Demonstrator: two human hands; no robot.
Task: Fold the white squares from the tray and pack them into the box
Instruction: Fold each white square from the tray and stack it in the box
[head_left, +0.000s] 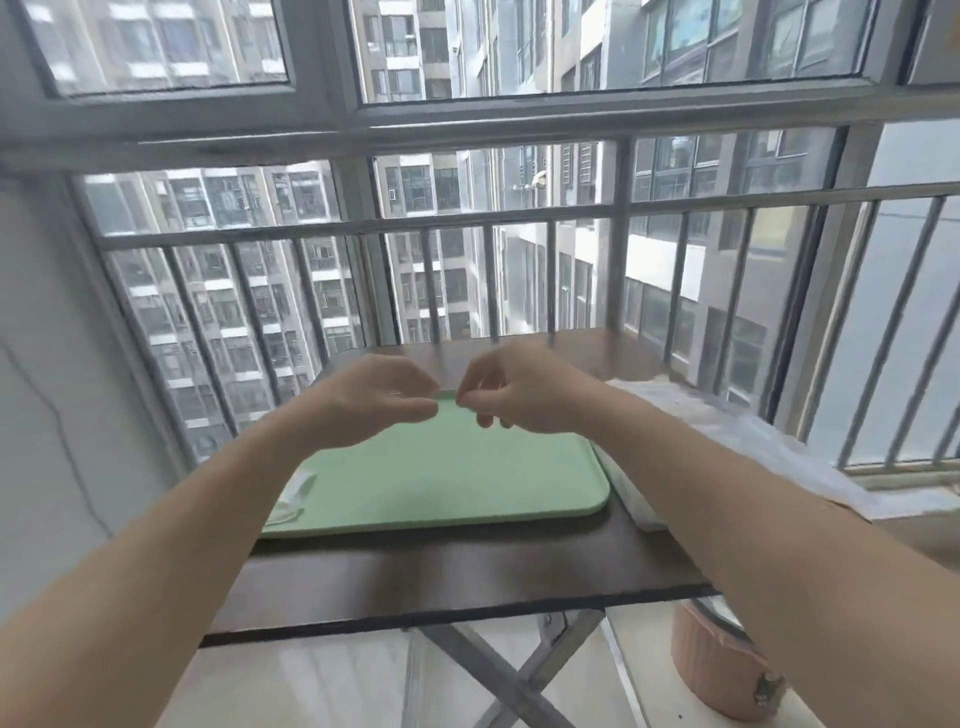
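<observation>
A pale green tray (447, 483) lies on a dark brown folding table (441, 577). Some small white pieces (297, 496) rest on the tray's left edge, partly behind my left forearm. My left hand (379, 400) and my right hand (519, 389) hover over the tray's far edge, almost touching. Both pinch thumb against fingers at the same spot. I see no white square between the fingertips. A white soft object (636, 506) sits just right of the tray, partly hidden by my right forearm. I cannot make out a box.
Window bars (618, 260) stand right behind the table's far edge. A sill covered in clear plastic (737, 431) runs along the right. A pink round container (719, 670) stands on the floor under the table's right corner. A wall is on the left.
</observation>
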